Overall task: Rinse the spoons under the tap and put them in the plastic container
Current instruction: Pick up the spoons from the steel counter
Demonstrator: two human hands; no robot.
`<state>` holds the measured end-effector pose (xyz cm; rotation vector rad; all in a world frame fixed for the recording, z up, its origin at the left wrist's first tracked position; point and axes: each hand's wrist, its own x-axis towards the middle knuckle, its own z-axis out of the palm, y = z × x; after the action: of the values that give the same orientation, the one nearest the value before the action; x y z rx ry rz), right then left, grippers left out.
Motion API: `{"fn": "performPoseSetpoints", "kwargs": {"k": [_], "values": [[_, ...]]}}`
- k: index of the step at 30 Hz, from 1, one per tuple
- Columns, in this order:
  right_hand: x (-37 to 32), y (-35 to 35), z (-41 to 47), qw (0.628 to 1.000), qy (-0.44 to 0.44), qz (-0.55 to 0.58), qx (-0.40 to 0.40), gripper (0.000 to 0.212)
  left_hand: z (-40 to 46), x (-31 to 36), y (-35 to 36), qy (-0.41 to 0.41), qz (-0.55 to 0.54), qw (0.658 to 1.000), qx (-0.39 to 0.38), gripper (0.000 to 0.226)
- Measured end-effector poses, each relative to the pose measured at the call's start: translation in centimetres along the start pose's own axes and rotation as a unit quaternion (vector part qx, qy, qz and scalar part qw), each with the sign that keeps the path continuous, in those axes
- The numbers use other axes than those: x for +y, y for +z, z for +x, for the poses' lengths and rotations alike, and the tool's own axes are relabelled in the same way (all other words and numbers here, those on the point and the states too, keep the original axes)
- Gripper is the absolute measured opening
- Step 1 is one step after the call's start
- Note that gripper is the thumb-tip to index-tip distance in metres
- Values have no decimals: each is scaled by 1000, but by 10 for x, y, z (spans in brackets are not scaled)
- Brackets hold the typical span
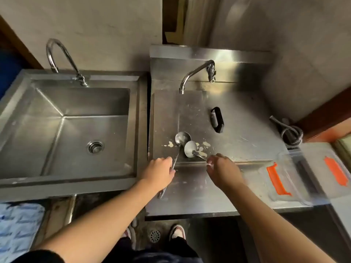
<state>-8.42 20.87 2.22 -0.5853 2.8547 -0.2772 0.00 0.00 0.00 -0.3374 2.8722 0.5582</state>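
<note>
Two steel spoons lie with their bowls close together on the metal cover over the right-hand basin. My left hand [159, 172] grips the handle of the left spoon [182, 138], whose handle end sticks out below my palm. My right hand [221, 168] pinches the handle tip of the right spoon [190, 149], which lies bowl-down. The small tap [197, 74] stands behind them and no water runs from it. The clear plastic container [292, 177] with orange clips sits at the right on the counter.
A deep steel sink [66, 128] with a tall curved tap [60, 57] is on the left. A black handle [217, 119] lies on the cover, with pale food spots near the spoons. A coiled hose [290, 133] sits at the far right. A floor drain lies below.
</note>
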Motion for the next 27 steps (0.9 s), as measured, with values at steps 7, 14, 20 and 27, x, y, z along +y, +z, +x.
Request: {"fn": "performPoseSetpoints", "kwargs": {"k": [7, 14, 20, 27], "values": [[18, 26, 23, 999, -37, -28, -27, 31, 6, 21, 16, -63, -21, 998, 18, 16], [28, 39, 40, 998, -58, -19, 5, 22, 12, 27, 24, -131, -95, 986, 33, 7], [32, 41, 49, 998, -28, 48, -24, 26, 15, 26, 23, -165, -173, 971, 13, 25], [34, 33, 53, 981, 23, 187, -46, 22, 4, 20, 10, -200, -218, 955, 6, 40]]}}
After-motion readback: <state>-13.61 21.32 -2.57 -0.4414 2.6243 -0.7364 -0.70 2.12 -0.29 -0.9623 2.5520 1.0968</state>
